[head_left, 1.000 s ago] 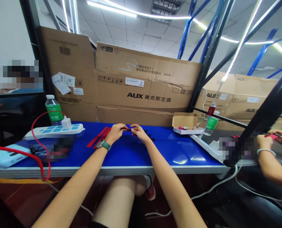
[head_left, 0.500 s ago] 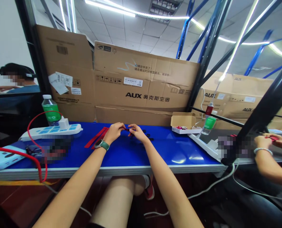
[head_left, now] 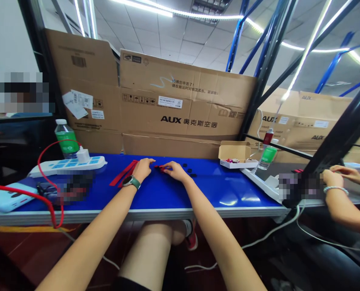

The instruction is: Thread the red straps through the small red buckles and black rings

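Grip: right hand (head_left: 176, 171) is pinching, fingertips together on the right end of a small red-and-black piece (head_left: 158, 166); left hand (head_left: 142, 170) is showing thumb and index apart, nothing visible between them.

Largest down. Blue desk (head_left: 228, 186) is carrying the lot, both hands working over its far middle.

Red strips (head_left: 123, 173) are lying left of the left hand, long axes running from near left to far right. Left hand is sitting just beside them; whether it's touching, can't tell. Right hand is sitting well apart from them, left hand in between.

Key relation: the red-and-black piece is sitting between the two hands, left of the right grip, long axis running roughly left-right. Its free end is facing the left index tip, with a gap showing. Right hand is the nearer one. Too small to tell how red and black are joining, or whether the desk is supporting it.

Smallest: loose black pieces (head_left: 190, 170) are lying right of the right hand, just beside it, not in either grip.
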A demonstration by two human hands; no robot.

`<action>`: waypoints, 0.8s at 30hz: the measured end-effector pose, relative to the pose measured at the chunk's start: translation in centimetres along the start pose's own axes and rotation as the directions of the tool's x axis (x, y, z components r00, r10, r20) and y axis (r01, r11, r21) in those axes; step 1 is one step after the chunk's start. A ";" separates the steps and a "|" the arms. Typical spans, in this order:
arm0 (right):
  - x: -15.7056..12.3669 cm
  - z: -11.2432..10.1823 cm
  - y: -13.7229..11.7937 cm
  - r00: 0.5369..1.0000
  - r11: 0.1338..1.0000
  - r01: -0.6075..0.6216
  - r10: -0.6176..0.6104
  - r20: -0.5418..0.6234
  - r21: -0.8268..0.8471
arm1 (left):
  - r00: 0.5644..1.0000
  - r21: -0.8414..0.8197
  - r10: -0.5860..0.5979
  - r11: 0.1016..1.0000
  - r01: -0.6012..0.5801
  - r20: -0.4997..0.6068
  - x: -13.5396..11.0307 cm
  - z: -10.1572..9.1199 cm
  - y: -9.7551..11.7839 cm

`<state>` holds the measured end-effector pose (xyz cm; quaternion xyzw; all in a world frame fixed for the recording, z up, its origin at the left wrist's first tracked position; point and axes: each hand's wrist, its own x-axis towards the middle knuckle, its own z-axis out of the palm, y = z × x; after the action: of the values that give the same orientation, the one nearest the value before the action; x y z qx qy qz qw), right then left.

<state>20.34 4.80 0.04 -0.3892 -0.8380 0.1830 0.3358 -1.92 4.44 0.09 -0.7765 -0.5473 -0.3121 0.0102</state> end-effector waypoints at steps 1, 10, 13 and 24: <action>0.0 -0.1 -0.1 1.000 0.999 0.019 -0.019 0.010 -0.038 | 0.999 0.036 -0.034 0.999 0.035 -0.012 -0.1 -0.1 0.0; -0.8 -0.1 -1.6 0.990 0.886 -0.041 0.100 0.103 -0.463 | 0.963 0.191 -0.269 0.945 0.264 -0.001 -0.7 -0.7 -0.3; -0.7 -0.9 -1.4 0.995 0.886 -0.101 0.090 -0.046 -0.452 | 0.974 0.018 -0.224 0.974 0.224 -0.012 -0.4 -0.7 0.1; -2.1 -5.0 -0.2 0.949 0.990 -0.093 0.121 0.292 -0.109 | 0.963 -0.062 0.177 0.984 -0.167 0.205 -0.8 -2.3 1.2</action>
<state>24.75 3.26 2.85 -0.4173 -0.8644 0.2178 0.1768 -2.14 2.44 1.88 -0.8498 -0.4687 -0.2383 -0.0376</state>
